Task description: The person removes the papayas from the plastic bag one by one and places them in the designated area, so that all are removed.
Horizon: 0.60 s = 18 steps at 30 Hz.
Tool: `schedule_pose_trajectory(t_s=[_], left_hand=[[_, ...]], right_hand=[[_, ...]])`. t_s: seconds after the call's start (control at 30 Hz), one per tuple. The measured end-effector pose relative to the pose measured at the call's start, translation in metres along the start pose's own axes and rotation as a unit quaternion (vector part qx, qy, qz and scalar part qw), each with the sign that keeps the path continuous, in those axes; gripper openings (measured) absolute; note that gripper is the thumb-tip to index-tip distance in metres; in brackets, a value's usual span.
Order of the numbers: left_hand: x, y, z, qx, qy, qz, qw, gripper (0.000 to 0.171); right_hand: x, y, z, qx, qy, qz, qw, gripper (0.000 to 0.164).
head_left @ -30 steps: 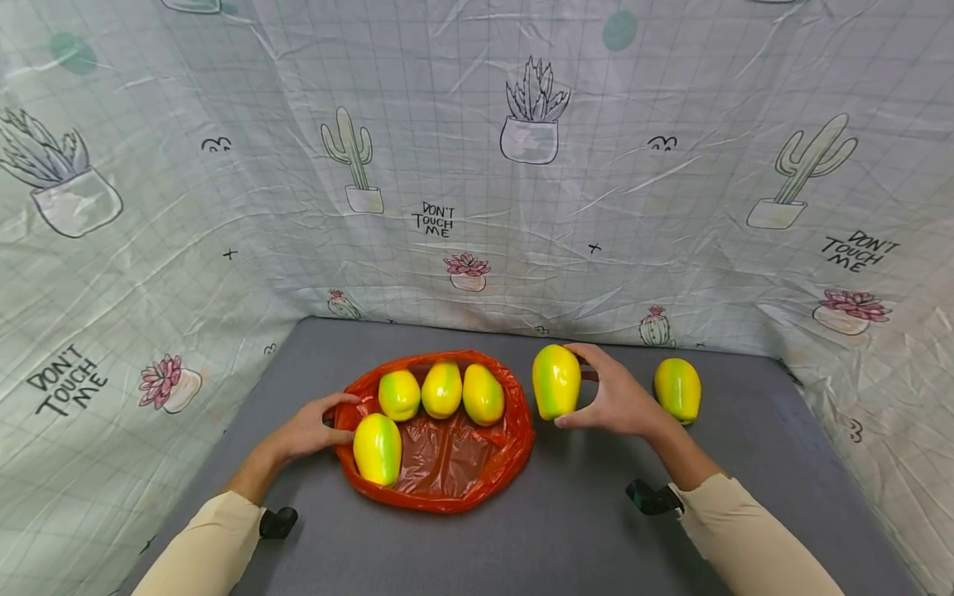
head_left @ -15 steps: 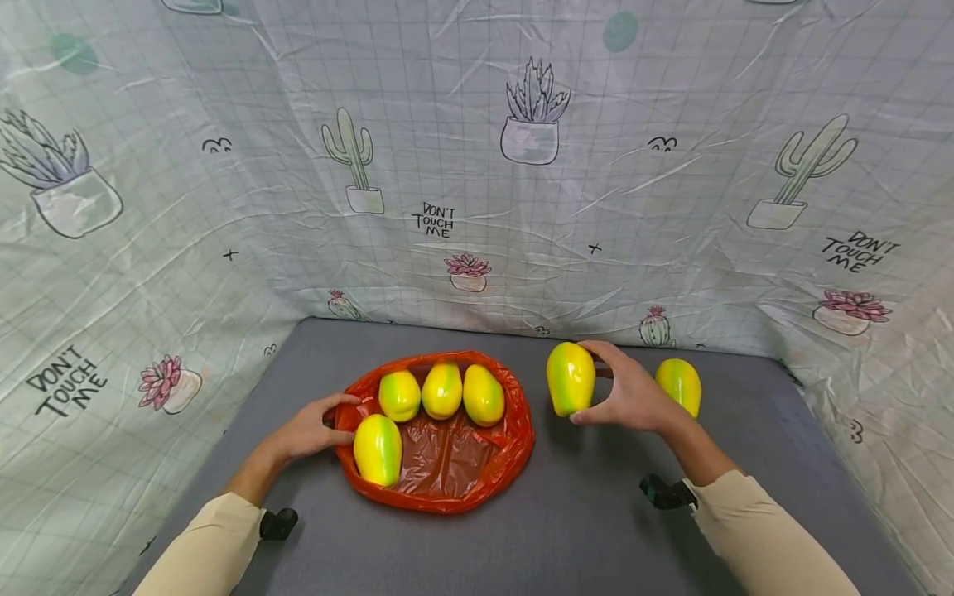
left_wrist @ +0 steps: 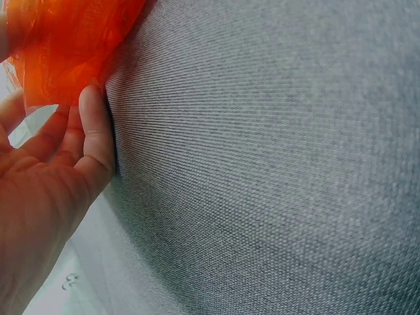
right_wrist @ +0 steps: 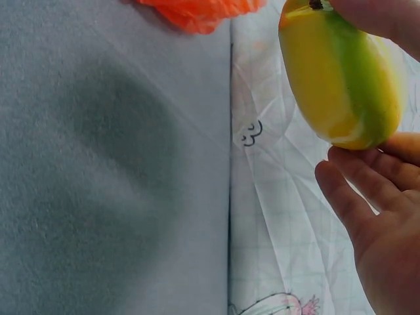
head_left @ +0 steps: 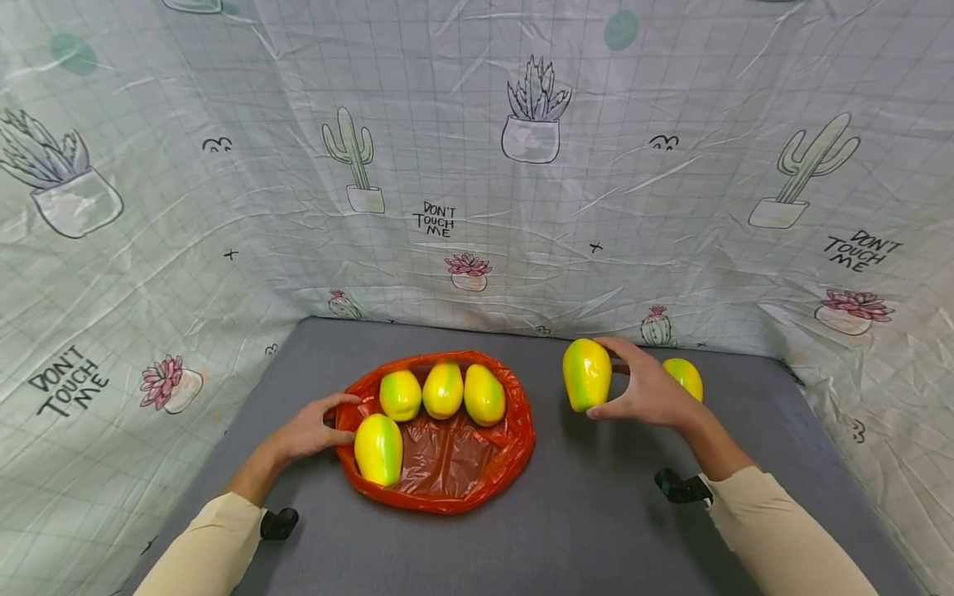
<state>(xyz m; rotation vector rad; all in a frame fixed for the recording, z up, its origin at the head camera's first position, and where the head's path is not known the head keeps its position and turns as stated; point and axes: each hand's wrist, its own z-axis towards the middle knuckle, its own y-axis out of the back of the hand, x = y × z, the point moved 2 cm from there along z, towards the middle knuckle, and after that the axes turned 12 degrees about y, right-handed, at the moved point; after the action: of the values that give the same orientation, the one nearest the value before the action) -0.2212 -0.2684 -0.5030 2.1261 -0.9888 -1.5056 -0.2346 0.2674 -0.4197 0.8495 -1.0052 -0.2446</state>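
Observation:
In the head view, my right hand (head_left: 656,393) holds a glossy yellow-green fruit (head_left: 586,375), shaped like a mango or small papaya, above the table right of the bag. The right wrist view shows this fruit (right_wrist: 344,79) between thumb and fingertips, its dark stem end up. My left hand (head_left: 305,429) grips the left rim of an opened red plastic bag (head_left: 477,497); the left wrist view has the bag's edge (left_wrist: 72,52) at the fingers. Several similar fruits lie inside: one at front left (head_left: 378,451), others along the back (head_left: 443,391).
Another yellow-green fruit (head_left: 686,377) stands on the grey table (head_left: 522,546) at the right, partly hidden behind my right hand. A patterned sheet (head_left: 462,165) hangs behind the table and at both sides.
My right hand has moved right and slightly up with the fruit, away from the bag, covering more of the fruit at the right. The left hand and bag stay put.

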Motion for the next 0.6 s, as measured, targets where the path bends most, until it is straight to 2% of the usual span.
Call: schedule_pose_trajectory(t_s=[0.6], left_hand=[[0.000, 0.000, 0.001, -0.001, -0.002, 0.000, 1.0000, 0.069]], right_hand=[[-0.013, 0.017, -0.005, 0.006, -0.005, 0.000, 1.000, 0.106]])
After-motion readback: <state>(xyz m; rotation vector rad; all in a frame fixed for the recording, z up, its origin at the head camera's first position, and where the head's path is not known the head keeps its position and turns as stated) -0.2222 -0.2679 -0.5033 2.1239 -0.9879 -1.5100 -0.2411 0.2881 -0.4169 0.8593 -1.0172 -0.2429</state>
